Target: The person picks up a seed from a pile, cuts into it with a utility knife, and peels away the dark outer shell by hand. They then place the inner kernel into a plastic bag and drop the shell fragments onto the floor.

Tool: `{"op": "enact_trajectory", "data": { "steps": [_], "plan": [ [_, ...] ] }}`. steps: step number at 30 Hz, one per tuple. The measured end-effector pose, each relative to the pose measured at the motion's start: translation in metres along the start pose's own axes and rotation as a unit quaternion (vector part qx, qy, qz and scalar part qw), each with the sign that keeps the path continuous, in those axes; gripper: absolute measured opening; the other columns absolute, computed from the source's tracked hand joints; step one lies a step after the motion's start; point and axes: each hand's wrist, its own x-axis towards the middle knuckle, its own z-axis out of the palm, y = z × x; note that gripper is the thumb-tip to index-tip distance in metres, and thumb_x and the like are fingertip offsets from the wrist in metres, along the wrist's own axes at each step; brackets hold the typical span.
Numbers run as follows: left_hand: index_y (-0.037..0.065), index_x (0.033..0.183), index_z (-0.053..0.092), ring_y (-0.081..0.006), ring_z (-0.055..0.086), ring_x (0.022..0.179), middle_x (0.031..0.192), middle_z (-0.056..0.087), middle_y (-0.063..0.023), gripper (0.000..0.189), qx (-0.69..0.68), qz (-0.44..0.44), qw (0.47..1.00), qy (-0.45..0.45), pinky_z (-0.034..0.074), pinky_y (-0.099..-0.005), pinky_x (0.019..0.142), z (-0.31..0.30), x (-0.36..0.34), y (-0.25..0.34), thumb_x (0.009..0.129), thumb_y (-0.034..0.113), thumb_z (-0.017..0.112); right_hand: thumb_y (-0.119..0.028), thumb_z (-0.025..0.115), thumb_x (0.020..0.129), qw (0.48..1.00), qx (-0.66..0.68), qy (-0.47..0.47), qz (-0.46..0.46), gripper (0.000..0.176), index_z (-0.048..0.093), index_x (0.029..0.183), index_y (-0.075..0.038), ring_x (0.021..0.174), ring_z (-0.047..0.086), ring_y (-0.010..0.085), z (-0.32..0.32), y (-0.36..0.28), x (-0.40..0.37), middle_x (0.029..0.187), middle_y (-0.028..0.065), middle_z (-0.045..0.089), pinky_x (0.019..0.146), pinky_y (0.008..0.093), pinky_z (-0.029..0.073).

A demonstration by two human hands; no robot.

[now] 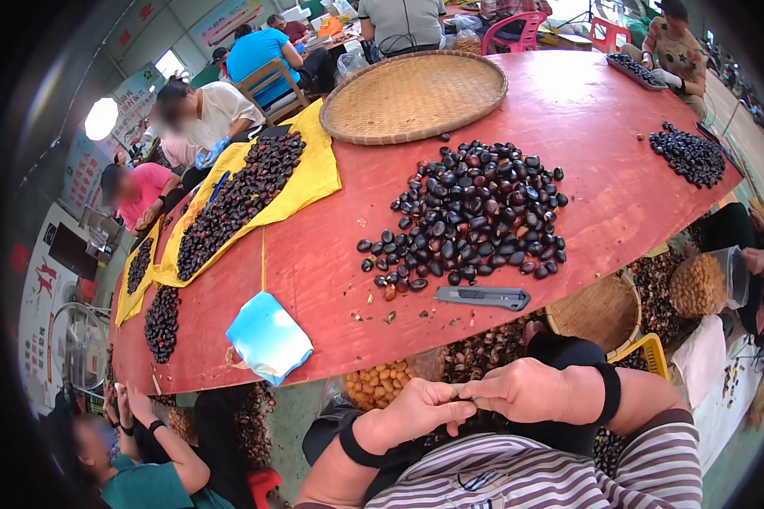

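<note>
Both hands meet above my lap, in front of the table edge. My left hand (418, 409) is closed in a pinch, fingertips together. Right against it, my right hand (530, 390) is closed too, with thumb and finger pressed at the same spot. Whatever small thing they hold between them is hidden by the fingers. Just below my hands' level sits a clear bag of peeled yellow kernels (375, 386). On the red table beyond lie a grey utility knife (484, 297) and a large heap of dark glossy nuts (475, 212).
A blue-and-white packet (269, 338) lies at the table's front edge. Farther back are a round woven tray (413, 95) and a yellow cloth (321, 174) bearing nuts. A basket (598, 312) and shell scraps (658, 297) are below right. Other people sit around the red table (356, 212).
</note>
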Motion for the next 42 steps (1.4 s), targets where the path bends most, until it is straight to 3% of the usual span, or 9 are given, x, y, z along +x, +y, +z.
{"op": "enact_trajectory", "data": {
  "steps": [4, 7, 11, 15, 20, 24, 30, 36, 42],
  "plan": [
    [0.002, 0.097, 0.058, -0.0043, 0.051, 0.056, 0.069, 0.056, 0.0021, 0.022, 0.032, -0.013, 0.999, -0.002, 0.042, -0.0179, 0.051, 0.001, -0.003, 0.004, 0.078, 0.013, 0.058, -0.012, 0.054, 0.075, 0.999, 0.030, 0.010, -0.025, 0.019, 0.058, 0.094, -0.013, 0.058, 0.058, 0.0262, 0.002, 0.002, -0.001, 0.066, 0.0104, 0.058, 0.052, 0.0353, 0.045],
    [0.002, 0.096, 0.058, -0.0044, 0.051, 0.054, 0.068, 0.056, 0.0015, 0.021, 0.039, 0.021, 0.998, 0.039, 0.041, -0.0171, 0.049, 0.005, -0.002, 0.004, 0.078, 0.013, 0.058, -0.011, 0.055, 0.077, 0.970, 0.223, 0.091, -0.033, 0.021, 0.059, 0.098, -0.014, 0.051, 0.054, 0.0138, 0.013, 0.013, 0.001, 0.062, 0.0056, 0.058, 0.049, 0.0284, 0.043],
    [0.003, 0.095, 0.059, -0.0044, 0.051, 0.052, 0.067, 0.057, 0.0001, 0.021, 0.081, 0.085, 0.991, 0.071, 0.041, -0.0160, 0.047, 0.007, -0.003, 0.006, 0.078, 0.014, 0.057, -0.012, 0.057, 0.078, 0.921, 0.356, 0.012, 0.159, 0.025, 0.057, 0.103, -0.013, 0.050, 0.042, 0.0020, 0.002, 0.005, -0.002, 0.065, -0.0043, 0.055, 0.046, 0.0175, 0.038],
    [0.001, 0.093, 0.059, -0.0040, 0.051, 0.053, 0.068, 0.058, -0.0002, 0.020, 0.128, 0.112, 0.981, 0.091, 0.042, -0.0158, 0.049, 0.010, -0.004, 0.014, 0.079, 0.015, 0.057, -0.009, 0.056, 0.078, 0.854, 0.486, 0.040, 0.180, 0.024, 0.057, 0.102, -0.008, 0.051, 0.045, 0.0034, 0.006, 0.008, -0.004, 0.068, -0.0013, 0.056, 0.045, 0.0165, 0.037],
    [-0.002, 0.091, 0.058, -0.0048, 0.051, 0.059, 0.076, 0.059, -0.0022, 0.018, 0.023, 0.137, 0.987, 0.082, 0.044, -0.0173, 0.052, 0.009, 0.004, 0.016, 0.080, 0.012, 0.054, -0.004, 0.053, 0.079, 0.756, 0.629, 0.095, 0.154, 0.022, 0.056, 0.102, -0.002, 0.053, 0.047, 0.0061, 0.012, 0.008, -0.003, 0.071, 0.0038, 0.056, 0.045, 0.0171, 0.038],
    [-0.002, 0.091, 0.057, -0.0058, 0.051, 0.060, 0.078, 0.058, -0.0030, 0.019, -0.006, 0.138, 0.988, 0.075, 0.044, -0.0177, 0.054, 0.005, 0.009, 0.010, 0.080, 0.013, 0.054, -0.004, 0.052, 0.080, 0.759, 0.619, 0.102, 0.171, 0.023, 0.055, 0.103, -0.003, 0.053, 0.047, 0.0060, 0.014, 0.009, 0.000, 0.072, 0.0032, 0.055, 0.045, 0.0170, 0.038],
    [-0.001, 0.096, 0.055, -0.0067, 0.052, 0.064, 0.079, 0.058, -0.0036, 0.021, -0.106, 0.090, 0.989, 0.049, 0.045, -0.0198, 0.057, -0.003, 0.012, 0.008, 0.081, 0.014, 0.053, -0.006, 0.052, 0.081, 0.849, 0.486, 0.118, 0.170, 0.023, 0.055, 0.104, -0.004, 0.052, 0.045, 0.0045, 0.015, 0.010, 0.001, 0.070, 0.0016, 0.055, 0.044, 0.0165, 0.037],
    [-0.001, 0.093, 0.057, -0.0056, 0.051, 0.060, 0.075, 0.057, -0.0021, 0.021, -0.060, 0.103, 0.990, 0.074, 0.044, -0.0188, 0.054, 0.004, 0.012, 0.010, 0.081, 0.016, 0.053, -0.005, 0.052, 0.080, 0.791, 0.584, 0.108, 0.147, 0.023, 0.056, 0.102, -0.004, 0.052, 0.045, 0.0045, 0.021, 0.018, 0.000, 0.069, 0.0019, 0.054, 0.044, 0.0165, 0.036],
    [-0.001, 0.099, 0.055, -0.0054, 0.052, 0.063, 0.078, 0.057, -0.0014, 0.022, 0.003, 0.108, 0.992, 0.066, 0.045, -0.0185, 0.057, 0.006, 0.008, 0.014, 0.081, 0.012, 0.053, -0.005, 0.052, 0.080, 0.781, 0.596, 0.122, 0.141, 0.022, 0.056, 0.102, -0.003, 0.051, 0.045, 0.0047, 0.016, 0.016, -0.003, 0.070, 0.0027, 0.054, 0.045, 0.0164, 0.036]
  ]
}}
